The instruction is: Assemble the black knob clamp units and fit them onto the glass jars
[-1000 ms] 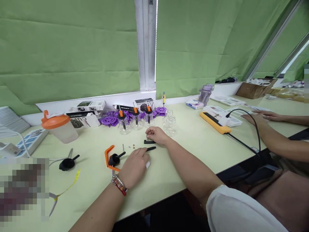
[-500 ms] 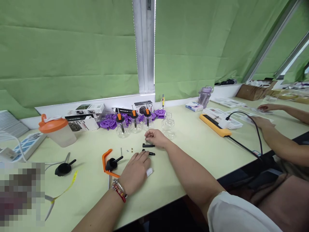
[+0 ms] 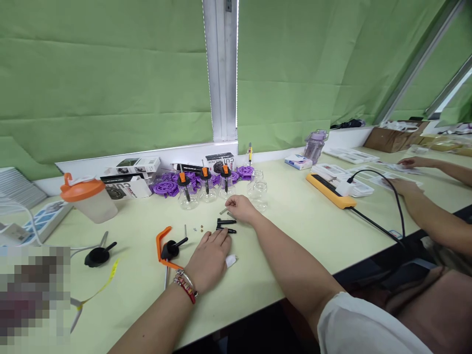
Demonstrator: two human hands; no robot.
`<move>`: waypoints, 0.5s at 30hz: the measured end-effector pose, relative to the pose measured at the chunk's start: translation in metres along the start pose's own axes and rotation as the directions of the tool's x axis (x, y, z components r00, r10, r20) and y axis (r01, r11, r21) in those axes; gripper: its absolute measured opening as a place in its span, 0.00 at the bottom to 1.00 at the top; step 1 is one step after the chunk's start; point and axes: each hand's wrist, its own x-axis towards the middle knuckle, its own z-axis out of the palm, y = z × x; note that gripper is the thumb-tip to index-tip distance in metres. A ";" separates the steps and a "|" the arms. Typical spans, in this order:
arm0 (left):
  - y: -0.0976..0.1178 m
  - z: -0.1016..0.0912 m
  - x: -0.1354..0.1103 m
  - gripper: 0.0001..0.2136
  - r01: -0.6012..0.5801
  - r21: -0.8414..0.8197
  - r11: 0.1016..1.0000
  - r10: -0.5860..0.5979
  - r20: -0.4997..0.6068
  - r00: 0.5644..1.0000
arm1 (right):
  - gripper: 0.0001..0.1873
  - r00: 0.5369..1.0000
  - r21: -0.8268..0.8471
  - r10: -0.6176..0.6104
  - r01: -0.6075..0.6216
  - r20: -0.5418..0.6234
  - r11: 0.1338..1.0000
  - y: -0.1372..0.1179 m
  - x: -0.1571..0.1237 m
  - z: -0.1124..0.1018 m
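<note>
My left hand (image 3: 209, 253) lies palm down on the table, fingers stretched out, their tips touching the lower of two short black rods (image 3: 227, 230). The upper black rod (image 3: 226, 221) lies parallel just beyond it. A small crumpled white piece (image 3: 231, 260) shows beside the left hand's thumb side. My right hand (image 3: 241, 208) is closed in a pinch at one small metal spring (image 3: 223, 211); a second spring (image 3: 231, 215) lies under the hand. To the left are tiny brass bits (image 3: 201, 228) and a black part with an orange handle (image 3: 171, 250).
Glass jars with black and orange tops (image 3: 188, 196) stand before purple plastic discs (image 3: 165, 187). An orange-lidded shaker (image 3: 92, 201) and a black funnel-like part (image 3: 98, 256) are left. A yellow power strip (image 3: 330, 191) lies right, near a co-worker's hands (image 3: 403, 187).
The lower black rod has shifted up, parallel and closer to the other, with my left fingers on it. My right hand has moved slightly away, and two springs show more clearly beneath it.
</note>
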 end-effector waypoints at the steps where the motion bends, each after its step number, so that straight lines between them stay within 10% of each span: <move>1: 0.000 0.000 0.000 0.20 0.003 0.004 1.000 -0.003 0.004 1.000 | 0.09 1.000 -0.020 -0.007 0.007 -0.014 1.000 -0.001 0.001 -0.001; 15: -0.003 0.003 -0.001 0.21 0.004 -0.025 1.000 -0.004 0.002 1.000 | 0.11 0.989 -0.297 -0.097 0.126 0.112 0.947 -0.003 0.016 0.008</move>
